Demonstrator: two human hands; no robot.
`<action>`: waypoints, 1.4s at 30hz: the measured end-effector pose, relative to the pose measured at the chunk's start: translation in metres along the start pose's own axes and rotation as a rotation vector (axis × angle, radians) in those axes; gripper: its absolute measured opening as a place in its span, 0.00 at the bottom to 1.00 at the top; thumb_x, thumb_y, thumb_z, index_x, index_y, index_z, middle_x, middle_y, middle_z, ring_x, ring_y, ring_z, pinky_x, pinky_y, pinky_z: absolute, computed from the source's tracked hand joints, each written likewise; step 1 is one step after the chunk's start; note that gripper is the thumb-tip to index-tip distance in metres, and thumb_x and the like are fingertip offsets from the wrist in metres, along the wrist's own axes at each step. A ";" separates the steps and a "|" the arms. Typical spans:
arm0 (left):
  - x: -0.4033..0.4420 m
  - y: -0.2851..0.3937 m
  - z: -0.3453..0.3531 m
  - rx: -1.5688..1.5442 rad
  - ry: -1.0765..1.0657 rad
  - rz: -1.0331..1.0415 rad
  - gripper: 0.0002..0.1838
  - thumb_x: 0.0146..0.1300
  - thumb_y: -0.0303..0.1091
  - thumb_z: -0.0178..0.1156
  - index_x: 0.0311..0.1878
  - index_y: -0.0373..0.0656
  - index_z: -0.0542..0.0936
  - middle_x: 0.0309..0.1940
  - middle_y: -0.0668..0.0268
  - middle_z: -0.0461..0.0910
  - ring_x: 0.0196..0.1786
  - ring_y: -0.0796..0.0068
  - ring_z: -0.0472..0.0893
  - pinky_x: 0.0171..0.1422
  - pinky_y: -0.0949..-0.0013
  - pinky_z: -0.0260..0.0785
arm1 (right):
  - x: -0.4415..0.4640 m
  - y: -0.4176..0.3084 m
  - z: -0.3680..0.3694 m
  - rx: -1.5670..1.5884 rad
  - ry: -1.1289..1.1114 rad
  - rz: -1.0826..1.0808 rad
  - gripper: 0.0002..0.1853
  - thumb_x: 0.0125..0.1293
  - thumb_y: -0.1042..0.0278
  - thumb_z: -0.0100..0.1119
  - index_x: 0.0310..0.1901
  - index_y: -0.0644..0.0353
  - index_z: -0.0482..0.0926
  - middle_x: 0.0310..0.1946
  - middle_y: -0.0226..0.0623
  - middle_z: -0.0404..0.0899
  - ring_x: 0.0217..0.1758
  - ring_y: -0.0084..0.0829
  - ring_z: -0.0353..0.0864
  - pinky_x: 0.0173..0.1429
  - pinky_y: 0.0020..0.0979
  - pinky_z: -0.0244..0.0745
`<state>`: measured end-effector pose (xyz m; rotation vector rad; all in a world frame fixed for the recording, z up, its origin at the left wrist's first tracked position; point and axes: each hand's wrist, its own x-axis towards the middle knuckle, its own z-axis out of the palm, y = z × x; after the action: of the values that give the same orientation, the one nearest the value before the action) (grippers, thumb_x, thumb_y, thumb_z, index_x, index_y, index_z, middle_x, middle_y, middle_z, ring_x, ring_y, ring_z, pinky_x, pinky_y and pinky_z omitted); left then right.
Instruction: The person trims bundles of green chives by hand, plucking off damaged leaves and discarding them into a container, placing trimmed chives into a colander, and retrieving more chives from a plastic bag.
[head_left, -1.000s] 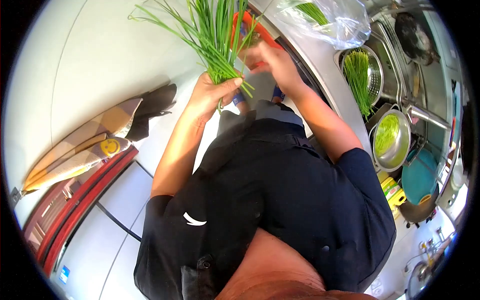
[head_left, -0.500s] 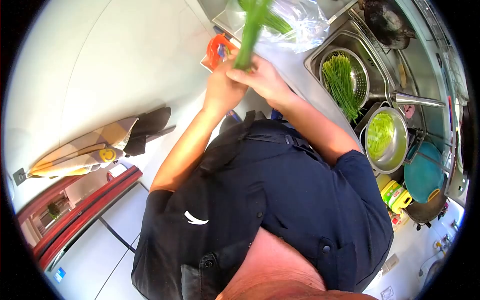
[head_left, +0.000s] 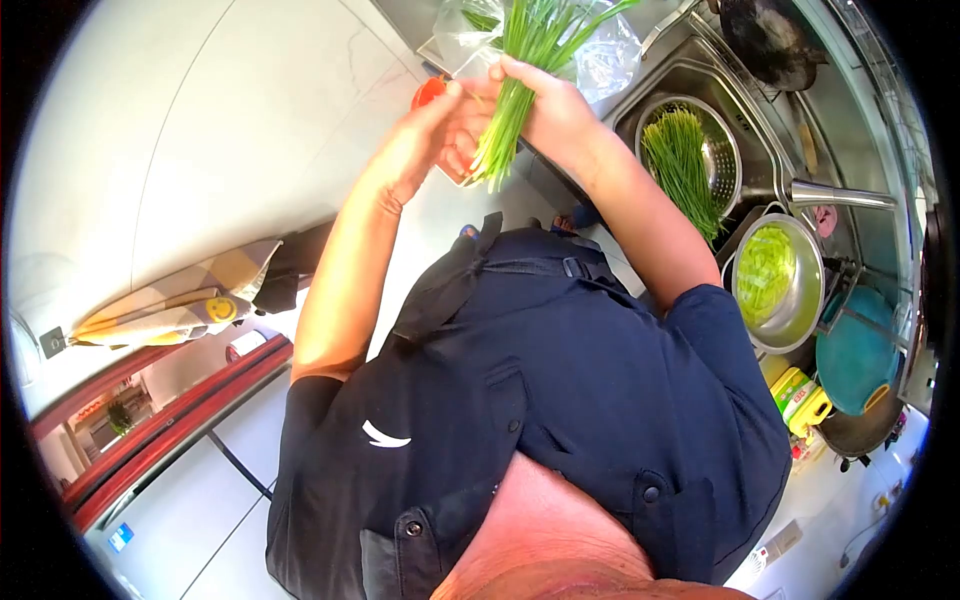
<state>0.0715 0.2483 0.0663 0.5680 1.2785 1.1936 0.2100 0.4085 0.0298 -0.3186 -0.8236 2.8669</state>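
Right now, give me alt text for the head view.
A person's right hand holds a bunch of green stalks, with the open left hand beside its lower end. At right, more stalks lie in a metal colander at the sink, near a metal pan of pale greens.

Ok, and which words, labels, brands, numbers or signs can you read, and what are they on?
No words or numbers are readable.
Label on yellow plastic jug: too small.
Blue rectangular sticker, lower left: too small.
Dark short-sleeved top: white curved logo, no lettering.
Tan-and-grey checked cloth: yellow smiley face.
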 end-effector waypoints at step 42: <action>-0.001 -0.043 0.004 -0.534 -0.156 0.030 0.27 0.76 0.44 0.40 0.66 0.32 0.72 0.53 0.46 0.83 0.48 0.52 0.85 0.56 0.52 0.80 | -0.006 0.002 -0.006 -0.370 -0.129 0.046 0.27 0.71 0.63 0.48 0.68 0.66 0.73 0.49 0.40 0.85 0.28 0.27 0.69 0.39 0.32 0.73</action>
<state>0.0908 0.2343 0.0307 0.2789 0.7743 1.4175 0.2172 0.4088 0.0252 -0.1935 -1.3918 2.7857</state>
